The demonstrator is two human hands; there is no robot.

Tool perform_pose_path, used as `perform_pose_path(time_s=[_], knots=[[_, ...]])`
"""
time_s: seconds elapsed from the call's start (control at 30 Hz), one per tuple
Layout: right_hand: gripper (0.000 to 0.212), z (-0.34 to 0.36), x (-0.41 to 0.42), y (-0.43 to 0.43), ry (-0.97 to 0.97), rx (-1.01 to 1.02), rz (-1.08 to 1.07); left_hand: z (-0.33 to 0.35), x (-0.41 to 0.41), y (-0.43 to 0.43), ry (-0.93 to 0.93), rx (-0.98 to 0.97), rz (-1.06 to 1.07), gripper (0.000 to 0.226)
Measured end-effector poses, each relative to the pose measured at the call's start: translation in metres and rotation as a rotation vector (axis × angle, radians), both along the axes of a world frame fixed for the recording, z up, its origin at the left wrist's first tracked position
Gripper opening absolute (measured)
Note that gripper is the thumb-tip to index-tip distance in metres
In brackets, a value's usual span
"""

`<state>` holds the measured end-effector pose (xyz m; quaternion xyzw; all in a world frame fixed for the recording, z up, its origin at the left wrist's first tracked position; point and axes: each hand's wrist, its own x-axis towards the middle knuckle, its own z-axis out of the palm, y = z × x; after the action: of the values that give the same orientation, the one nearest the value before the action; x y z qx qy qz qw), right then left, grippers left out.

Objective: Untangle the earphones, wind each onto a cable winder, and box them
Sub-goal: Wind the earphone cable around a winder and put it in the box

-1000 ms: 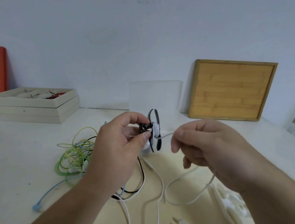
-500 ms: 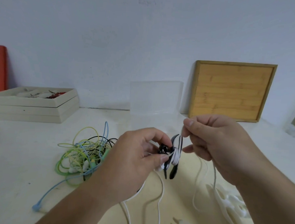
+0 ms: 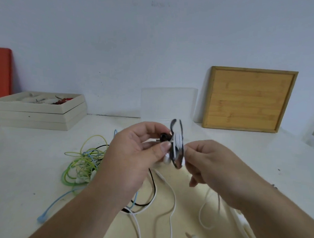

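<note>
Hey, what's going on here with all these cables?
A person is winding a white earphone cable onto a black winder. The left hand holds the winder above the table, and the right hand pinches the cable right beside it. A few turns are on; the rest trails loose on the table. A tangle of green, blue and black earphones lies to the left, not yet sorted. A clear box stands behind.
</note>
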<state>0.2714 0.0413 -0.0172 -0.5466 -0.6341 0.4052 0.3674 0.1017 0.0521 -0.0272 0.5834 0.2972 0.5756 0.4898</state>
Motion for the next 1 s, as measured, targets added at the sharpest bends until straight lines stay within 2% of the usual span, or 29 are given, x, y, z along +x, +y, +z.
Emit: perform_pose_path(time_s=[0.17, 0.3, 0.67, 0.77, 0.9, 1.0], knots=[[0.036, -0.001, -0.006, -0.006, -0.055, -0.055, 0.162, -0.005, 0.000, 0.005, 0.013, -0.013, 0.221, 0.021], [0.032, 0.002, -0.005, -0.011, -0.149, -0.075, 0.271, -0.005, 0.002, 0.002, 0.070, -0.014, 0.256, 0.016], [0.035, 0.015, -0.001, -0.017, -0.037, 0.033, 0.230, 0.000, -0.001, -0.007, 0.395, 0.183, 0.357, 0.022], [0.033, 0.017, 0.002, -0.016, 0.065, 0.119, 0.157, -0.003, -0.001, -0.006, 0.476, 0.230, 0.316, 0.028], [0.034, 0.022, 0.010, -0.013, 0.302, 0.226, -0.024, -0.004, 0.001, -0.008, 0.558, 0.227, 0.211, 0.032], [0.038, 0.023, 0.018, -0.009, 0.371, 0.280, -0.165, -0.003, 0.002, -0.011, 0.539, 0.183, 0.100, 0.032]])
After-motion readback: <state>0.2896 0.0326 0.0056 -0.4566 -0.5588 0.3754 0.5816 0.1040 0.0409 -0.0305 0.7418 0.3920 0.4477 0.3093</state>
